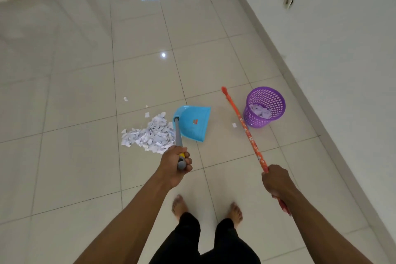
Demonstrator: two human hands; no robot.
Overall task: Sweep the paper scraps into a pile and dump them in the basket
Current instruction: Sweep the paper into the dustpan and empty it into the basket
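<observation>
On a tiled floor (75,92), a pile of white scraps (150,135) lay left of centre, with a few strays beyond it. Just right of the pile sat a blue dustpan (192,123). The left hand (176,164) was clamped round its long handle, probably to position it for scooping. Further right, the right hand (276,180) gripped an orange broom (246,130), its brush out of view. A purple basket (264,107), already holding some scraps, stood nearby, handy for dumping.
</observation>
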